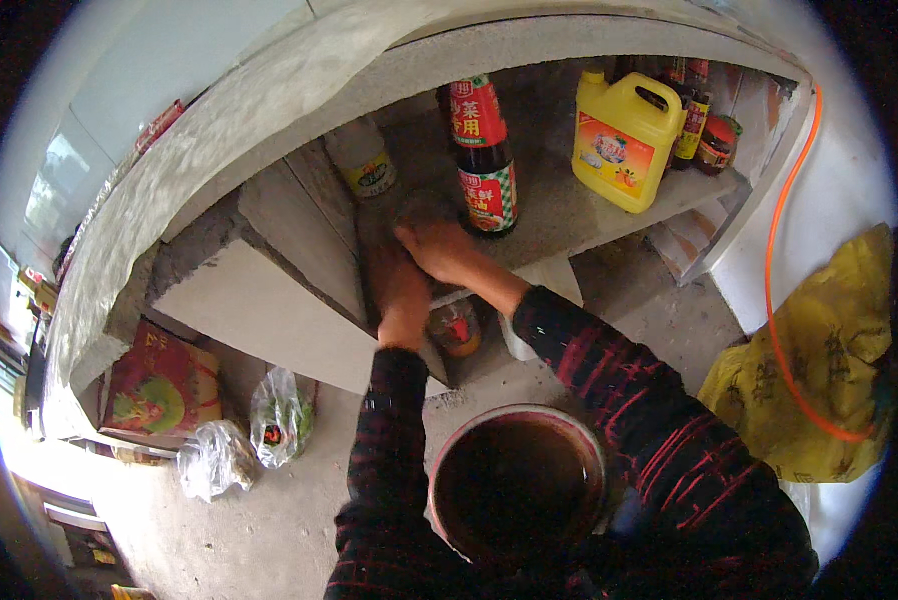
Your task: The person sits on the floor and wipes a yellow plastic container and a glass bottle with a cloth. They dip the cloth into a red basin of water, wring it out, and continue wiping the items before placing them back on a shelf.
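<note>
My left hand (400, 289) and my right hand (441, 247) are close together at the left end of a concrete shelf (546, 232) under a counter. Both are blurred, and their fingertips are hidden against the dark shelf, so I cannot tell whether they hold anything. Just beyond my right hand a tall dark sauce bottle (486, 172) with red labels stands upright. Behind my left hand is a clear bottle (370, 169) with a yellow and green label. Below the shelf edge, beside my left wrist, sits a glass jar (456, 330) with something red on it.
A yellow plastic jug (625, 142), dark bottles (691, 120) and a jar (717, 144) occupy the shelf's right side. Below me stands a bucket (600, 480) of dark liquid. An orange hose (771, 255) crosses a yellow sack (824, 375). Plastic bags (216, 457) and a printed box (163, 382) lie left.
</note>
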